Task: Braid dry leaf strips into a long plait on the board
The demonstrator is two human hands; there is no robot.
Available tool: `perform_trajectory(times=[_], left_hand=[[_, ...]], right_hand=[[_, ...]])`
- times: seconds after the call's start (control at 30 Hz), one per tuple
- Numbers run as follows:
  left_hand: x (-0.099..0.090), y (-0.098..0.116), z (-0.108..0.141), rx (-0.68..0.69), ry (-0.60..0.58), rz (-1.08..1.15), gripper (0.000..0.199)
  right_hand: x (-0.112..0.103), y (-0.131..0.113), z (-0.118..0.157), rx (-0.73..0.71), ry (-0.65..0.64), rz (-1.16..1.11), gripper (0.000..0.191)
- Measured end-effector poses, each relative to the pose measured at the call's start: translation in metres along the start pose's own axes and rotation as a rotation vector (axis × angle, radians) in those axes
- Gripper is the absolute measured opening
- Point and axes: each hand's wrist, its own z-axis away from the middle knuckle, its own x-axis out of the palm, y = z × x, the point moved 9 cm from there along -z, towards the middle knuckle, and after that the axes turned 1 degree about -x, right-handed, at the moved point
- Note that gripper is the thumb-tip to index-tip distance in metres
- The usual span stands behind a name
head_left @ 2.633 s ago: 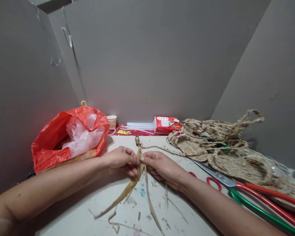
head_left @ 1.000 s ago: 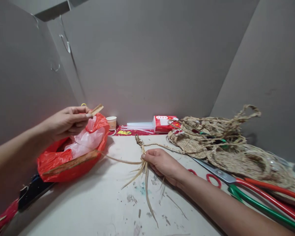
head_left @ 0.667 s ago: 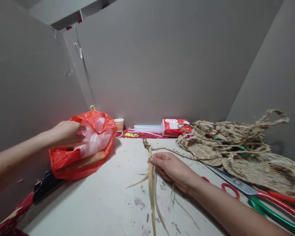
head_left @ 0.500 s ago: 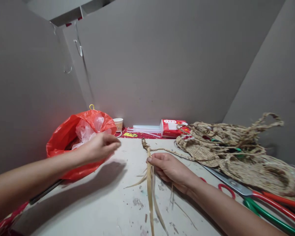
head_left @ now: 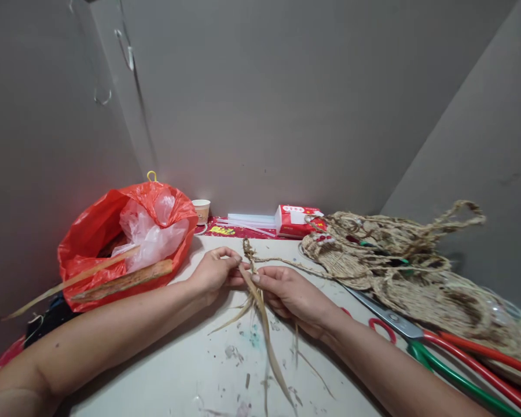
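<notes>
My left hand [head_left: 215, 269] is closed, pinching a flat tan plant-fibre strip [head_left: 267, 333] near its upper end. Right beside it, my right hand [head_left: 293, 295] grips the same bundle of strips between thumb and fingers. The strips hang toward me over the white tabletop. Above the fingers the bundle joins a short dark twisted fibre piece [head_left: 246, 248]. From there a thin twisted cord [head_left: 286, 262] runs right to a heap of woven straw pieces [head_left: 399, 249]. The exact grip under the fingertips is partly hidden.
A red plastic bag [head_left: 91, 217] on the left holds clear plastic and fibre pieces. At the back stand a paper cup [head_left: 202, 209] and a red tissue pack [head_left: 297, 217], with pale thin sticks [head_left: 247, 220] between. Large scissors [head_left: 410, 329] lie on the right near my forearm.
My left hand has come down and right from in front of the red bag to the strips beside my right hand. A long strip and a bark-like piece now show at the bag.
</notes>
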Motion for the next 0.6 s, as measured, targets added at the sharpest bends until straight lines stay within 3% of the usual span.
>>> perform_trajectory(times=[0.07,0.17,0.33,0.6], left_hand=[[-0.010,-0.004,-0.003,-0.068,0.030,0.074,0.010],[-0.012,-0.004,-0.006,-0.111,-0.023,0.078,0.008],[-0.001,-0.010,0.002,-0.100,-0.081,0.051,0.012],[0.021,-0.038,0.017,-0.244,-0.189,0.071,0.011]], right_hand=[[-0.002,0.002,0.000,0.037,0.011,-0.042,0.030],[-0.004,0.007,0.001,0.096,0.027,-0.109,0.031],[-0.007,0.013,0.002,0.154,0.057,-0.157,0.036],[-0.009,0.019,0.002,0.155,0.110,-0.119,0.035]])
